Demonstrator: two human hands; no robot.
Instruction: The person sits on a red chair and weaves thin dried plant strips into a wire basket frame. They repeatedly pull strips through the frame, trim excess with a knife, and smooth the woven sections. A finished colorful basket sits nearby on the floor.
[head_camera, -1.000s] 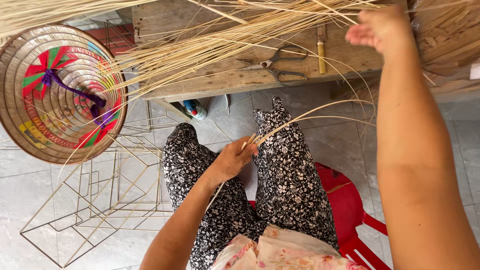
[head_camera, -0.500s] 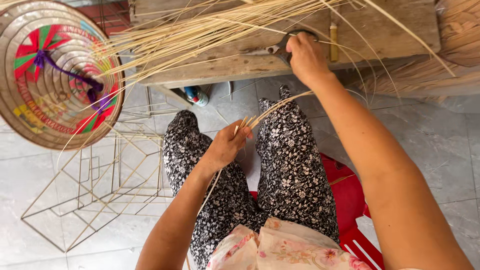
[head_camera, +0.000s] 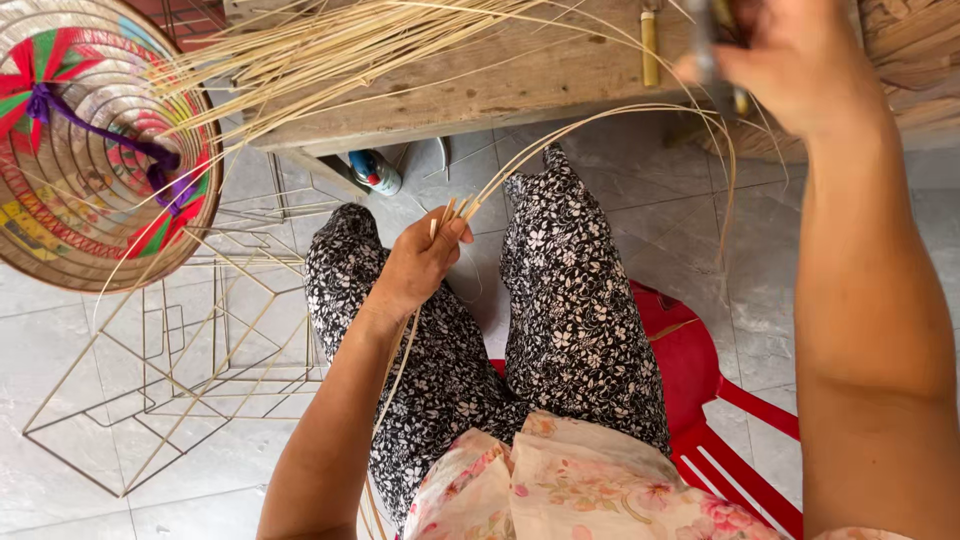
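Head view, looking down over your lap: your left hand (head_camera: 425, 262) is clenched around a small bundle of thin bamboo strips (head_camera: 600, 118), pinching them between your knees. The cut ends (head_camera: 452, 212) poke up just past the fingertips. From that pinch the strips arch up and to the right, pass just below your right hand (head_camera: 795, 62), then droop toward the floor on the far right; a tail also runs down along your left forearm. Their long axis therefore runs from lower left to upper right, bowed, with the crest of the bow lying nearest the right hand.

Your right hand is raised at the top edge of the frame, closed around a dark metal tool (head_camera: 706, 45). It is blurred, so its kind cannot be told with certainty. The hand sits above the crest of the bow and apart from it, well away from the left hand.

Behind both hands a wooden bench (head_camera: 520, 75) carries a loose sheaf of further strips (head_camera: 330, 50). A painted conical hat (head_camera: 90, 150) lies at upper left, a wire frame (head_camera: 180, 370) on the tiles (head_camera: 90, 480) below it, and a red plastic stool (head_camera: 700, 370) under you.
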